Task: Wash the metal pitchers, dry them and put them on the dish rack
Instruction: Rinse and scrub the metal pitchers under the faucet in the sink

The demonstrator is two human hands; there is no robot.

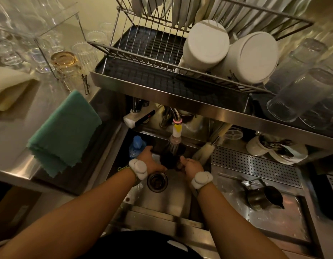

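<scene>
Water runs from the tap (176, 134) onto a dark metal pitcher (171, 157) held over the sink (173, 193). My left hand (149, 159) grips the pitcher's left side. My right hand (191, 166) holds its right side, fingers curled at the rim. A second metal pitcher (263, 198) stands on the wet draining board to the right, spout toward me. The wire dish rack (143, 53) sits on the shelf above the sink; its left half is free, and white bowls (231, 53) fill the right.
A green cloth (64, 133) lies on the left counter beside the sink. A blue soap bottle (136, 146) stands in the sink's back left corner, the drain strainer (157, 181) below my hands. Glasses (302, 94) lie at the rack's right, more glassware at the far left.
</scene>
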